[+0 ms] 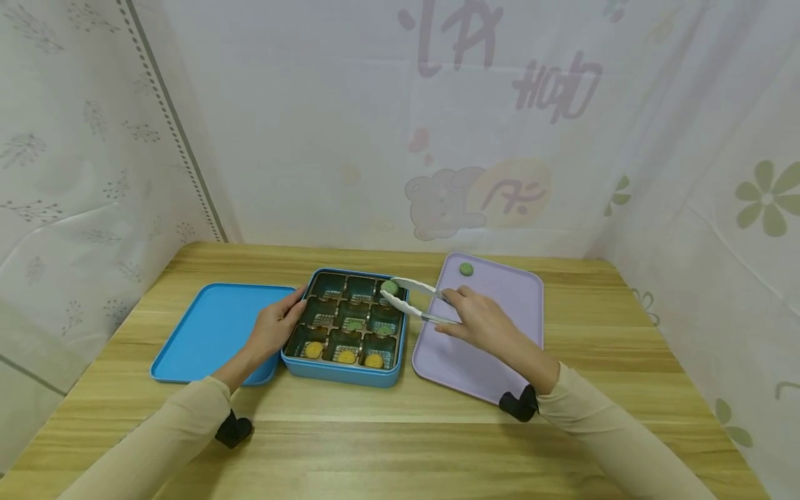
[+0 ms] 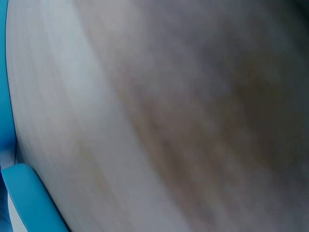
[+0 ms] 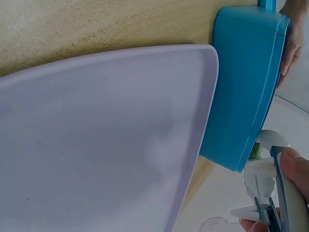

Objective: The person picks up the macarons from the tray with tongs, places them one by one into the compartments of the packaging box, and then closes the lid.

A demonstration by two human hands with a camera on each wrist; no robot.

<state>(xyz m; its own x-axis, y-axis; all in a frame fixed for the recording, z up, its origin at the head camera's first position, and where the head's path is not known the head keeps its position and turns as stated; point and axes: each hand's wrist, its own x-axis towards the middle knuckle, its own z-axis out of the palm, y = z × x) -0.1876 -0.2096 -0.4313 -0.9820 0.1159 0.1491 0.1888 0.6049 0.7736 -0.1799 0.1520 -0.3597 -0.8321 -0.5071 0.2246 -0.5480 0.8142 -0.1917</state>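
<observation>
The blue box [image 1: 353,376] holds a dark tray divided into square compartments. My left hand [image 1: 273,326] grips the box's left side, thumb at the rim. White-tipped tongs [image 1: 406,307] are held in my right hand [image 1: 480,318]; they pinch a round green ball [image 1: 390,287] at the back right compartment. In the front row lie yellow pieces [image 1: 346,356], one per compartment. Green pieces [image 1: 354,324] lie in the middle row's centre and right compartments. In the right wrist view, the tong tips and the green ball are partly hidden by the box.
Right of the box lies a lilac tray [image 1: 494,305], with one green ball [image 1: 466,269] near its back edge. A blue lid [image 1: 219,326] lies at the left, partly under my left forearm. A printed cloth [image 1: 312,139] hangs behind the wooden table [image 1: 350,444].
</observation>
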